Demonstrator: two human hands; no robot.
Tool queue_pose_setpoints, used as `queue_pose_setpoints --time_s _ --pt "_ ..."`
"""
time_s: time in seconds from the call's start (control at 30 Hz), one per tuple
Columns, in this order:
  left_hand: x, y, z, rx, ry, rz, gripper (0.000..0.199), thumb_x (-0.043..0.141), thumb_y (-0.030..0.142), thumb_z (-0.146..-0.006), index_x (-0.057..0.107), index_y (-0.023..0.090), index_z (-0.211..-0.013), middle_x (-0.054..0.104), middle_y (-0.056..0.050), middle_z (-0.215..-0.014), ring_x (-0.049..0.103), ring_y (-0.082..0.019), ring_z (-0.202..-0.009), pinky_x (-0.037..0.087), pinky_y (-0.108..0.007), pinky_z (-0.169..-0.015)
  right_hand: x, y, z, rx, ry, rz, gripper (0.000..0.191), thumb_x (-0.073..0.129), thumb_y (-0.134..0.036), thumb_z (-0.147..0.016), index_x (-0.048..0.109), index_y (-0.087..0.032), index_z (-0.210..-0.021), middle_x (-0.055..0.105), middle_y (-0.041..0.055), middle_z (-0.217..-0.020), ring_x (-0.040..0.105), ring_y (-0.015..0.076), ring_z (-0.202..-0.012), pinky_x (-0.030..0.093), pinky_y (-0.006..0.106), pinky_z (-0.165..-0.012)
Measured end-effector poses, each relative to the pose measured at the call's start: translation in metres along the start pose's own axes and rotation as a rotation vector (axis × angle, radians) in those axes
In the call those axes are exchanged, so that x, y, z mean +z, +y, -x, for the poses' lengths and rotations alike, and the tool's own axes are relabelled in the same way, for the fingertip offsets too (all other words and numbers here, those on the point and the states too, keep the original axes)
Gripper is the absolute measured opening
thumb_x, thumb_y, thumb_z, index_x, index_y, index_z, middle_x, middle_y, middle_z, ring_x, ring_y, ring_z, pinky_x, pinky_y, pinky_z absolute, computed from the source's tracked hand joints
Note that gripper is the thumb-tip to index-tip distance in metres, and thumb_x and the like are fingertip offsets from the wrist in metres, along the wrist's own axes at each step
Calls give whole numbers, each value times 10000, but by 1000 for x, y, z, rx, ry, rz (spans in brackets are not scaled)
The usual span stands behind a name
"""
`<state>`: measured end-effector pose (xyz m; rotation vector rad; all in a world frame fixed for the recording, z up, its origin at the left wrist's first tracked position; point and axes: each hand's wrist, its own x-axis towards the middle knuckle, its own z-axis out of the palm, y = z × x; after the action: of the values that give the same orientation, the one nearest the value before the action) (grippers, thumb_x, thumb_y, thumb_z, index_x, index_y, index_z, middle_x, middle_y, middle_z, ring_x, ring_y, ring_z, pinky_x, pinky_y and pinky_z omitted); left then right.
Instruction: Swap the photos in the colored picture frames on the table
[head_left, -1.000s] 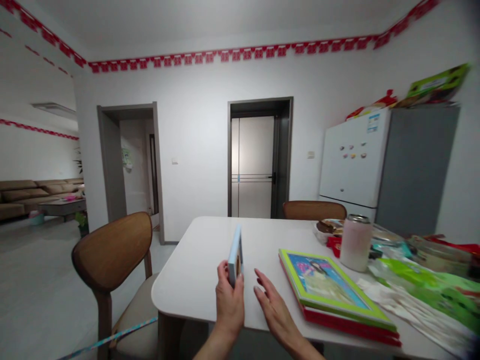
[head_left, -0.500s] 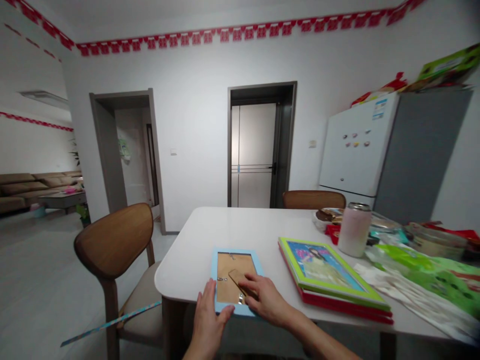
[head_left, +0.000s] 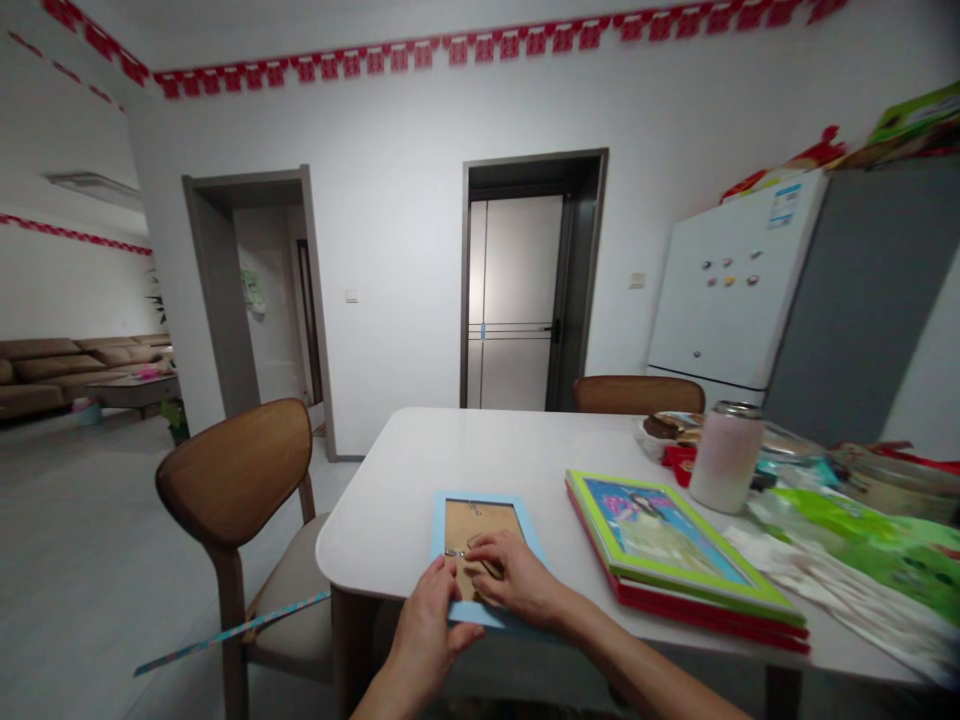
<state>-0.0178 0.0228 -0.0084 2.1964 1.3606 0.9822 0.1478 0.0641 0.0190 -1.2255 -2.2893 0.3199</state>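
Note:
A light blue picture frame (head_left: 531,528) lies back side up at the table's near edge, its brown backing board (head_left: 491,518) showing small metal clips. My left hand (head_left: 429,622) holds the frame's left and lower border, thumb along the near edge and fingers by the left clip. My right hand (head_left: 521,582) is over the backing, its fingers bent together around the brown stand flap, which they partly cover. Right of it lies a green picture frame (head_left: 679,535) with a picture of a figure in a dress, stacked on red frames (head_left: 712,612).
On the white table (head_left: 480,450) at right are a pink bottle (head_left: 726,458), white gloves (head_left: 810,580) and a green plastic bag (head_left: 870,545). Wooden chairs stand at left (head_left: 240,475) and behind the table (head_left: 639,394). A patterned strip (head_left: 232,632) crosses the left chair.
My left hand has moved up the frame's left border towards the side clip. My right fingers have shifted slightly up and left over the stand flap. The view has moved slightly.

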Motion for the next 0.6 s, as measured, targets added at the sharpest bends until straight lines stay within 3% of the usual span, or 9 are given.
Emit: queue_pose_setpoints --time_s 0.07,0.27,0.47,0.6 --pt "0 1 0 -5 -1 4 230 650 182 -588 504 193 -765 524 -71 -1114 383 -228 -1136 326 -338 -922 9 -3 -12 70 49 59 267 497 -306 -693 651 -236 -900 611 49 -946 505 177 -895 344 277 -793" --pt "-4 9 -1 -85 -54 -10 286 670 158 -550 511 183 -786 469 -102 -1199 331 -230 -1180 271 -345 -970 32 -6 -47 219 73 226 227 462 -249 -701 680 -207 -745 650 43 -777 543 149 -761 343 229 -678" --pt "-2 6 -1 -85 -46 -2 281 674 176 -548 502 187 -770 485 -102 -1182 328 -220 -1184 291 -326 -955 22 26 -58 348 126 295 302 381 -282 -767 639 -168 -874 639 93 -906 538 180 -838 349 261 -700" --pt "0 1 2 -80 -39 8 291 661 181 -562 509 193 -809 492 -87 -1169 337 -210 -1178 296 -326 -952 20 38 -63 358 97 306 251 409 -244 -743 640 -250 -841 642 20 -934 515 190 -908 350 268 -715"
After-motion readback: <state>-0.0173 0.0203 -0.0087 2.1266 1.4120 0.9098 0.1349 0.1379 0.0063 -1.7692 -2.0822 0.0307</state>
